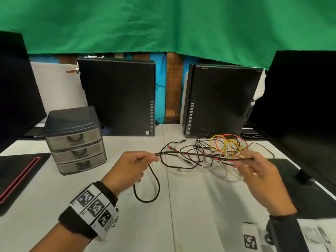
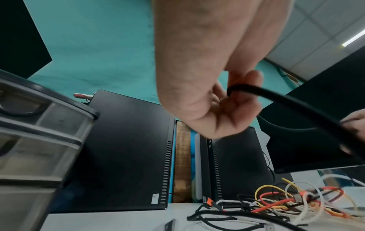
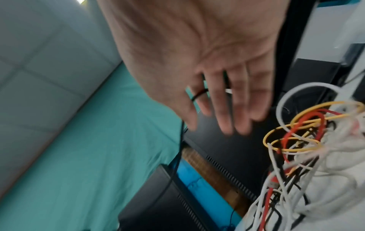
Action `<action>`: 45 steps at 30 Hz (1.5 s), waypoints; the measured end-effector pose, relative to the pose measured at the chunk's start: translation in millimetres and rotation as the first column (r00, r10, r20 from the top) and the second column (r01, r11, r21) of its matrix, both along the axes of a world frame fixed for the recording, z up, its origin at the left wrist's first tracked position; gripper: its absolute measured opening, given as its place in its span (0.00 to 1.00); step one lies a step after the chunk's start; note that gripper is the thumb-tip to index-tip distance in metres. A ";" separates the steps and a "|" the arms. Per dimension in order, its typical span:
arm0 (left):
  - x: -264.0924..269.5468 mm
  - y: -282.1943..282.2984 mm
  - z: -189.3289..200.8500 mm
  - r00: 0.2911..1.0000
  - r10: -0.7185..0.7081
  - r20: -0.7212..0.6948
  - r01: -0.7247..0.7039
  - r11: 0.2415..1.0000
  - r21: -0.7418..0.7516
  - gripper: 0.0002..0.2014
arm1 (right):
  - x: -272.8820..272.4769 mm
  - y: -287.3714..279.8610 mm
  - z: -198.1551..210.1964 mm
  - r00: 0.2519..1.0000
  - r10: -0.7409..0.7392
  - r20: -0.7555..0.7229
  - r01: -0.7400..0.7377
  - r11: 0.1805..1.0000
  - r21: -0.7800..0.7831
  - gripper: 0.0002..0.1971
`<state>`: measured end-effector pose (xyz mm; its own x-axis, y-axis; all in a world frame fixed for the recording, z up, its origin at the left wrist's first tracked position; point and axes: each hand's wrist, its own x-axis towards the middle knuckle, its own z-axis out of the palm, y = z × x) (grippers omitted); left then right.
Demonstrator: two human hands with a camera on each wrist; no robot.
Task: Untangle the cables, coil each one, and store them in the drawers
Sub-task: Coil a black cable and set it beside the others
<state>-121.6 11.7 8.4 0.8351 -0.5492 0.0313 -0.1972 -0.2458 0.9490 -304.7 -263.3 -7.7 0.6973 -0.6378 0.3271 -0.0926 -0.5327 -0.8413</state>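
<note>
Cable (image 1: pixel 190 155) between hands, apparently taut

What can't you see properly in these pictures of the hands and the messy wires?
- Head view: the right hand is motion-blurred, so its hold on the thin black cable is unclear.
- Right wrist view: the fingers are blurred too.
- Head view: the tangled pile of black, white, red and yellow cables overlaps, so no count.
- Head view: the smoky grey plastic three-drawer unit has murky fronts hiding its contents.
- Left wrist view: the left hand grips the cable, which leaves the frame at the right edge.
</note>
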 end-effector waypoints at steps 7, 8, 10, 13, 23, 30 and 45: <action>-35.6 -13.8 3.5 0.972 -0.216 0.095 0.223 0.972 -0.069 0.10 | 10.8 104.1 3.7 0.854 0.451 -0.258 -0.469 0.883 -0.010 0.27; -40.3 -16.4 1.5 0.959 -0.256 0.122 0.266 0.961 -0.071 0.10 | 12.5 115.4 6.2 0.836 0.487 -0.253 -0.505 0.863 -0.005 0.26; -42.6 -18.8 -1.9 0.943 -0.304 0.133 0.315 0.947 -0.069 0.12 | 17.6 119.7 8.9 0.856 0.485 -0.177 -0.502 0.862 -0.070 0.13; -37.7 -13.4 -1.1 0.961 -0.263 0.089 0.270 0.959 -0.089 0.13 | 20.6 81.6 15.9 0.964 0.266 0.014 -0.262 0.956 -0.131 0.05; -30.5 -41.7 20.5 0.917 -0.285 0.278 0.320 0.943 -0.088 0.10 | 4.6 99.8 39.7 0.970 0.223 0.097 -0.210 0.970 -0.125 0.33; -39.1 -59.9 21.0 0.820 -0.386 0.423 0.412 0.911 0.035 0.10 | 0.8 78.1 43.2 0.984 0.133 0.118 -0.074 0.908 -0.413 0.07; 6.1 -80.2 46.5 0.845 -0.153 0.513 0.115 0.988 0.106 0.14 | -10.4 68.2 47.9 0.998 -0.058 0.024 0.062 0.962 -0.267 0.21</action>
<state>-115.5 -68.5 54.9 0.6261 -0.6713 0.3967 -0.6908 -0.2416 0.6815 -315.1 -195.1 40.2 0.6537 -0.5659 0.5024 -0.1188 -0.7324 -0.6704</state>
